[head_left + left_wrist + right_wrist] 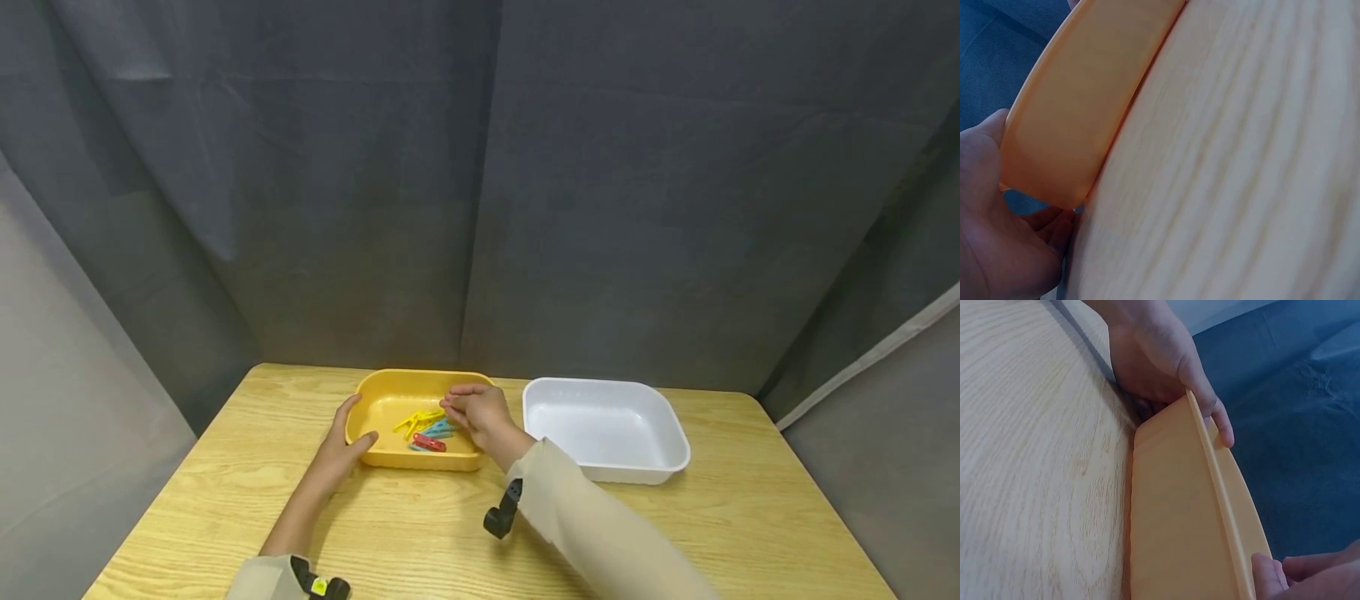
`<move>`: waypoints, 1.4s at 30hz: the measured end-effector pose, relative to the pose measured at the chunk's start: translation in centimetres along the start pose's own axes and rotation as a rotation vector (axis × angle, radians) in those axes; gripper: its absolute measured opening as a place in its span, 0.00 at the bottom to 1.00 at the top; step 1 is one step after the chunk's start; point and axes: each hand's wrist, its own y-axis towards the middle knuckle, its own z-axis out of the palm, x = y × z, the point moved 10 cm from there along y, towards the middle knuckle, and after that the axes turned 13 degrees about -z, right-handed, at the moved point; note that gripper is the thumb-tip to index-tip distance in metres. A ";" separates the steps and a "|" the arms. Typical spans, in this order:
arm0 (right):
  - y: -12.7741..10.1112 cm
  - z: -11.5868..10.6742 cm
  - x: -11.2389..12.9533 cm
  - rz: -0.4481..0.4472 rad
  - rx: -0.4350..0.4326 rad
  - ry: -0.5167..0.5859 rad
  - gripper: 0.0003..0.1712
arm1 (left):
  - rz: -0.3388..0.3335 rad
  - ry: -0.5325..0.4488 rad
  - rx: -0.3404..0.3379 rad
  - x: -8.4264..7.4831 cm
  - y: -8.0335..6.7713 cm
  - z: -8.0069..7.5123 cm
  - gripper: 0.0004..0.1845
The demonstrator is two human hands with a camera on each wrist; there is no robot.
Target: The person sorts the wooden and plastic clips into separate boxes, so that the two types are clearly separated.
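In the head view my left hand [337, 450] grips the left side of a yellow plastic tray [416, 461]. Its thumb lies over the near left rim, and the left wrist view shows fingers low beside the tray wall [1079, 106]. My right hand [480, 412] is over the tray's right side, fingers loosely bent and pointing left; nothing shows between them. Inside the tray lie yellow clothespins [417, 422], blue clothespins [441, 428] and a red clothespin [429, 442], bunched near the middle. The right fingertips [1266, 572] are near the tray's rim in the right wrist view.
A white plastic tray [671, 473] stands right of the yellow one, close to the right forearm. Both are on a light wooden table [420, 542], and a dark grey curtain [600, 208] hangs behind its far edge.
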 end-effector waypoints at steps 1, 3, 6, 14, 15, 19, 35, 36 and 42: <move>-0.1 0.0 0.1 -0.003 0.010 0.005 0.18 | -0.003 -0.003 0.002 0.0 0.0 0.0 0.43; -0.3 -0.1 0.3 -0.001 0.024 0.008 0.18 | 0.001 -0.006 0.004 0.0 0.0 0.1 0.43; -0.7 -0.2 0.5 0.014 0.043 0.005 0.17 | 0.022 0.016 0.002 -0.2 -0.1 0.1 0.43; -2.1 -0.6 0.9 0.037 0.107 0.006 0.20 | 0.026 0.006 0.004 -0.2 -0.2 0.2 0.43; -2.3 -0.7 1.0 0.034 0.115 0.003 0.19 | 0.026 0.006 0.003 -0.3 -0.2 0.2 0.43; -3.2 -1.1 1.3 0.021 0.144 -0.008 0.17 | 0.023 0.014 -0.002 -0.2 -0.3 0.1 0.43; -5.9 -3.5 2.1 0.049 0.299 0.064 0.25 | 0.035 0.017 0.007 -0.5 -0.6 0.4 0.43; -6.1 -3.6 2.1 0.051 0.314 0.077 0.25 | 0.034 0.013 0.009 -0.5 -0.7 0.4 0.43; -7.2 -4.6 2.1 0.080 0.368 0.122 0.28 | 0.032 0.003 0.013 -0.6 -0.9 0.3 0.42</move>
